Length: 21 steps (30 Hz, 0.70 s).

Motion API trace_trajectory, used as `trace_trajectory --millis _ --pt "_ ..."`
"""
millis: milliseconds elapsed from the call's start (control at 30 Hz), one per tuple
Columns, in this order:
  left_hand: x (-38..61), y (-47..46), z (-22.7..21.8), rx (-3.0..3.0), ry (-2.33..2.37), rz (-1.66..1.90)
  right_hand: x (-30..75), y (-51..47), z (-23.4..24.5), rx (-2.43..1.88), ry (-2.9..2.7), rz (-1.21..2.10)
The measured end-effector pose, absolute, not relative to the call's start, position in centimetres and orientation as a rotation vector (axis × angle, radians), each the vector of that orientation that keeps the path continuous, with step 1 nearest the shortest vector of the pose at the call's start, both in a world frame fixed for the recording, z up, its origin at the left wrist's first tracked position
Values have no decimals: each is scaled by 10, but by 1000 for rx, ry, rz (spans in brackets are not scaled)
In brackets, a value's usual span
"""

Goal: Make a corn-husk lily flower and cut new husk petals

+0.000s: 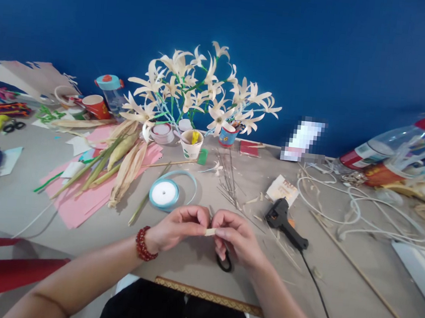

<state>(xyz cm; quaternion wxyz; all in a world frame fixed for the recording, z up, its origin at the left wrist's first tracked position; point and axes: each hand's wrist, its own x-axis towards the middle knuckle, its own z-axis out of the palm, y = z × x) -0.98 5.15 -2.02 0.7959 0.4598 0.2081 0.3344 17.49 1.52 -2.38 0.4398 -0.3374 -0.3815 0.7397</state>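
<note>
Close together over the front of the table, my left hand (186, 227) and my right hand (237, 237) pinch a short pale strip (210, 232), which looks like dried corn husk. Each thumb and forefinger grips one end, and only the middle of the strip shows. Below my right hand, a black scissors handle (225, 262) lies on the table, the rest of it hidden. A roll of light blue ribbon (164, 193) lies beyond my left hand. To the right of my right hand rests a black hot glue gun (287, 223).
Cream husk flowers (201, 82) on wrapped stems stand at the back. Corn husks (129, 170) lie on pink paper (75, 200) at left. Thin wires (229, 181) spread ahead of my hands. White cable (356, 235), a wooden stick (356, 267) and a plastic bottle (381, 146) occupy the right.
</note>
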Motion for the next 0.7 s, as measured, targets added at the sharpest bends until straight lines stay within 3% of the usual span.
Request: trace_trajectory --millis 233,700 --pt "-12 54 -25 965 411 784 180 23 -23 -641 -757 1811" --pt "-13 52 -25 1029 482 680 174 14 -18 -954 -1037 1803"
